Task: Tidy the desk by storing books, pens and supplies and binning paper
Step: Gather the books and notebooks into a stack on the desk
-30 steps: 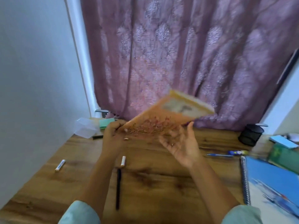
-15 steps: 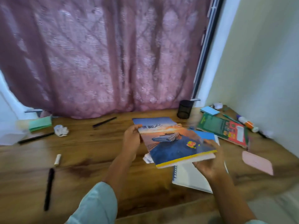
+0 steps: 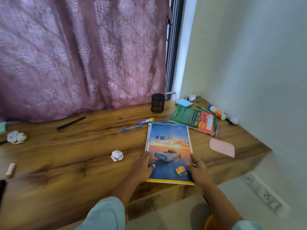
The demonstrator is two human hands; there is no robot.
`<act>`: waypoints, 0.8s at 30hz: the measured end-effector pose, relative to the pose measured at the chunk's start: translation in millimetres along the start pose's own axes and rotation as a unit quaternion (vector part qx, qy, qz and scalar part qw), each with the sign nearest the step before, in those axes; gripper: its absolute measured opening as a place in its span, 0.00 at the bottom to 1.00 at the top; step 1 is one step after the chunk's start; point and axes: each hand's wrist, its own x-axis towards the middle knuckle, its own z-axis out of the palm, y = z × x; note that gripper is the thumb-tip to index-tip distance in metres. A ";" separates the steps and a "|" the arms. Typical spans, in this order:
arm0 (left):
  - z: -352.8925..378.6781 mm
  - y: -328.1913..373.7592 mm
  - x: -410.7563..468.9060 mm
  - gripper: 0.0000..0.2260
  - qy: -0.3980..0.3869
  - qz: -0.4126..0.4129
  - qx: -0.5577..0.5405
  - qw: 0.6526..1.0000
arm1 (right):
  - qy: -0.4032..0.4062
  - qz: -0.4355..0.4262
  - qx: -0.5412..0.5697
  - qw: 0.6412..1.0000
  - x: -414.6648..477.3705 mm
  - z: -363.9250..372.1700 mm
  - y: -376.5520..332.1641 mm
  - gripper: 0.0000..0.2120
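Observation:
A book with a sunset-and-car cover lies flat on a spiral notebook, of which only the wire binding shows, near the desk's front right edge. My left hand rests against the book's lower left edge, thumb on the cover. On the lower right edge my right hand lies with its fingers on the cover. Behind stand a black mesh pen holder and a green book. A crumpled paper ball sits left of my left hand.
On the wooden desk lie a blue pen, a black pen, glue sticks, blue sticky notes, a pink pouch and another paper ball. A curtain hangs behind; a wall stands on the right.
The view swung right along the desk. The book, held up in both hands before, now lies flat on the spiral notebook with my hands at its lower edges.

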 end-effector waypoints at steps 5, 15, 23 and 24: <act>15.6 -25.6 -12.2 0.37 -0.008 0.032 -0.002 0.999 | 0.013 -0.014 -0.133 0.991 -2.1 7.9 -7.0 0.23; 21.2 -31.9 -26.6 0.50 0.043 0.085 0.134 0.986 | -0.007 -0.051 -0.307 0.950 -0.7 8.4 -18.6 0.21; 21.0 -28.9 -28.1 0.44 0.051 0.079 0.120 0.988 | -0.027 -0.054 -0.305 0.950 11.9 5.3 -18.0 0.32; 20.6 -28.1 -28.4 0.44 0.048 0.076 0.120 0.989 | -0.029 -0.053 -0.305 0.950 12.7 5.1 -17.6 0.32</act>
